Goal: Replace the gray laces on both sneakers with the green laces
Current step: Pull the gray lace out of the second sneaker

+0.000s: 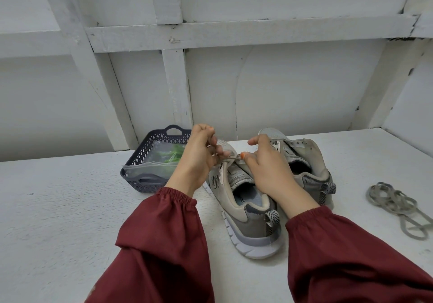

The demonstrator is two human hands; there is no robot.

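- Nearest, two dark red sleeves [164, 232] reaching in from the near edge over the white table [58, 209].
- Just beyond, the heel of the near sneaker [248, 223], standing on its sole; long axis running from the heel close by to the toe farther off, leaning a little left. Tongue bare along the near half, no lace across it.
- Off to the right, well apart from both shoes, a loose gray lace [396, 204] heaped in loops on the table; probably one shoe's lace already out.
- Over the toe half, the right hand [269, 173] lying along the tongue, thumb and forefinger pressed together on the gray lace [234, 159].
- Across from it, the left hand [199, 155] on the shoe's left side, fingers [218, 149] curled and seemingly pinching the same lace, though partly hidden.
- Between the two hands, a short taut strand lying crosswise to the shoe, left to right, at the farthest eyelets. Likely the last crossing to free, calling for a pull sideways along the strand. Right hand closest to that eyelet.
- Just right of this shoe, a second sneaker [311, 159], pointing the same way, no lace showing on it.
- Farther left, a dark basket [140, 162] holding a clear bag [150, 166] with the green laces [174, 155] inside, nearer the left hand and not yet taken out.
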